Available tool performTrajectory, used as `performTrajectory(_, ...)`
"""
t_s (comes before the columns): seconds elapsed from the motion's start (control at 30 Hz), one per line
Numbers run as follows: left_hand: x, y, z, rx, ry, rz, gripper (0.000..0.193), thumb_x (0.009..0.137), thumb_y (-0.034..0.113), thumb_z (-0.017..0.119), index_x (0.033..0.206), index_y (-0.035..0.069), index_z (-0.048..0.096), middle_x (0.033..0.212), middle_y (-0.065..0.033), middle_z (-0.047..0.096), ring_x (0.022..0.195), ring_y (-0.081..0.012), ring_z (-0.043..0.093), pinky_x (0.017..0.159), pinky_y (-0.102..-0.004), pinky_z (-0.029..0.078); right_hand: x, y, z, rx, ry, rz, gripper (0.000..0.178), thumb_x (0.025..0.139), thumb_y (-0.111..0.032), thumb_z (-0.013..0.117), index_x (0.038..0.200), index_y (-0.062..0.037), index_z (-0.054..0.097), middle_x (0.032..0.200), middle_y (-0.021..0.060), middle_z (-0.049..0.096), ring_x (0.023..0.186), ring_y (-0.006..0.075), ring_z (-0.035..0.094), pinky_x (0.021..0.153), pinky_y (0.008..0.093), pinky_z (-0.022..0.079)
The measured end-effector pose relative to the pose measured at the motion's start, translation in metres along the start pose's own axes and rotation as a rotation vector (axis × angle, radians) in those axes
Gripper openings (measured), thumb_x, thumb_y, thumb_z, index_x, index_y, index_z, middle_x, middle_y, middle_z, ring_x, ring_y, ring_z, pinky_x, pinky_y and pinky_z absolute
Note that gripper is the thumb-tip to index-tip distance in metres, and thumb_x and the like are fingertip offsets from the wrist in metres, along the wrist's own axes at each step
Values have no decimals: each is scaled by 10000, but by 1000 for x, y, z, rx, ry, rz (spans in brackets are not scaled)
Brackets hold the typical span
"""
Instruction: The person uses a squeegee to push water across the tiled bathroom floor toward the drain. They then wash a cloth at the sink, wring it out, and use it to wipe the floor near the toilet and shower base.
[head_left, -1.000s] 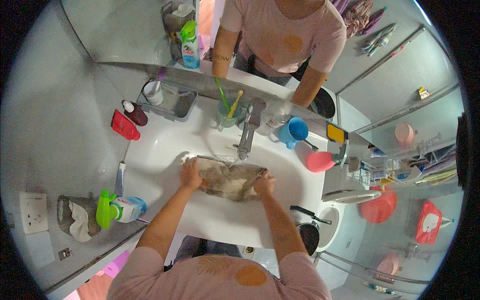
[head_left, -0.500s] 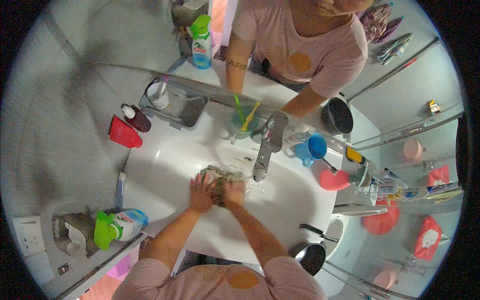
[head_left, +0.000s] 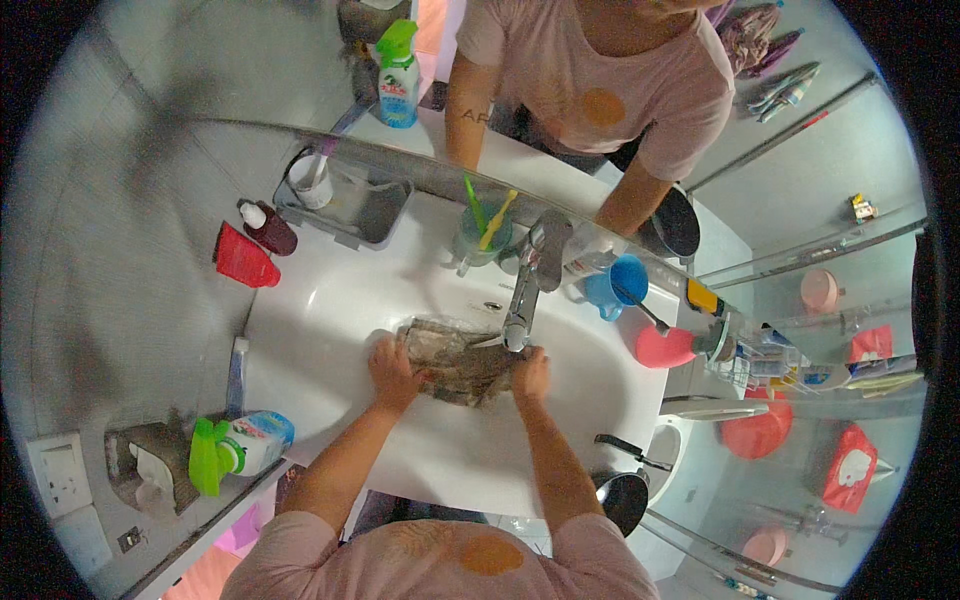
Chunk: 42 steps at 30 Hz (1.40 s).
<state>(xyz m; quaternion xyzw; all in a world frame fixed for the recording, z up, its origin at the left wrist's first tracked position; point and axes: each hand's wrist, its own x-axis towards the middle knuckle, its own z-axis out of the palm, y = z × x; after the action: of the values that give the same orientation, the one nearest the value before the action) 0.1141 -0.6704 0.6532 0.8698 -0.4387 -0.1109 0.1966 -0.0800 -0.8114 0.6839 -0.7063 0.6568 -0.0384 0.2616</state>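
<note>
A wet, greyish-brown cloth [head_left: 460, 365] is stretched out in the white sink [head_left: 330, 345], under the spout of the chrome faucet [head_left: 523, 300]. My left hand [head_left: 396, 372] is closed on the cloth's left edge. At its right edge, my right hand [head_left: 531, 376] grips it too, fingers curled and partly hidden. The cloth spans the gap between both hands, creased and soaked. Clear water around it is hard to make out.
Behind the faucet runs a mirror; a cup with toothbrushes [head_left: 482, 236], a grey tray [head_left: 375, 215] and a blue mug [head_left: 617, 287] stand along the back ledge. At left lie a red tube [head_left: 245, 258], a dark pump bottle [head_left: 269, 229] and a green-topped spray bottle [head_left: 240, 452]. A pink rounded object [head_left: 662, 347] is at right.
The cloth was bunched under both hands; now it is spread wider. My right hand has moved right, to the cloth's far side, and my left hand slightly left.
</note>
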Motion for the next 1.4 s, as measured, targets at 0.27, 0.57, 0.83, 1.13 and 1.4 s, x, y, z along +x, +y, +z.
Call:
performTrajectory(0.27, 27, -10, 31, -230, -367, -73, 629, 625, 300, 619, 1124, 30, 348, 1029, -198, 436, 914, -346, 453, 740, -402, 375, -6, 32, 22, -333, -514, -28, 860, 633, -351, 633, 1262, -43, 135, 1187, 223, 281, 1087, 365, 280, 879, 436, 256)
performTrajectory(0.57, 25, 39, 18, -1156, -592, -653, 898, 631, 550, 565, 1266, 83, 136, 1228, -114, 319, 1047, -249, 397, 827, -342, 352, -13, -36, 41, 684, -550, 96, 375, 599, -72, 611, 953, -18, 501, 970, 200, 485, 953, 313, 417, 810, 355, 365)
performTrajectory(0.83, 43, 37, 14, -1881, -1031, -699, 397, 715, 475, 520, 692, 79, 521, 664, -33, 527, 626, -140, 516, 596, -263, 434, -107, -127, -3, 136, -107, -535, 247, 715, -235, 545, 893, -68, 513, 971, 209, 467, 815, 383, 489, 656, 415, 437)
performTrajectory(1.13, 38, 61, -3, -1173, -454, -513, 255, 715, 293, 567, 787, 53, 524, 693, -45, 537, 641, -139, 518, 579, -295, 435, -12, -39, 26, 54, -163, -116, 241, 749, -248, 488, 862, -37, 506, 884, 157, 527, 756, 344, 514, 609, 415, 427)
performTrajectory(1.4, 23, 13, 35, -382, -268, -178, 494, 678, 151, 614, 1094, 16, 382, 980, -190, 505, 889, -322, 503, 748, -366, 397, -9, -7, 29, -271, -488, -213, 730, 599, -330, 650, 1174, -109, 257, 1069, 198, 368, 964, 362, 405, 747, 441, 387)
